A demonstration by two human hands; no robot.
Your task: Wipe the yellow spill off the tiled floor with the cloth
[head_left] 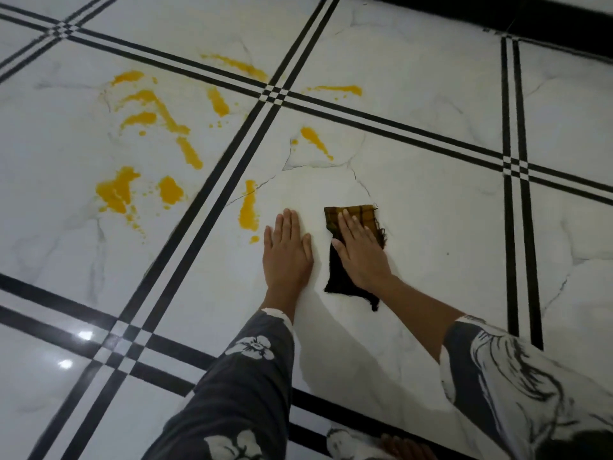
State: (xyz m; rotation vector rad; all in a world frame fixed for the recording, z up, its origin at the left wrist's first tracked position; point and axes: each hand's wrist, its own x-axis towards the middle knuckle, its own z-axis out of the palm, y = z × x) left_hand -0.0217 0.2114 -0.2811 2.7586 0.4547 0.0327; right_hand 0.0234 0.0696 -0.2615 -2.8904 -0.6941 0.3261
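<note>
Yellow spill [159,134] lies in streaks and blobs across the white tiled floor [414,200], mostly on the left tile, with smaller streaks past the black tile lines. One streak [248,210] lies just left of my left hand [287,250], which rests flat on the bare tile with straight fingers. My right hand [360,250] presses flat on a dark folded cloth [335,273], whose far end looks yellow-brown. The cloth lies on the tile right of my left hand.
Double black lines [232,171] cross the floor between tiles. A black border [547,24] runs along the top right. My patterned sleeves reach in from the bottom edge, and part of a foot [401,446] shows at the bottom.
</note>
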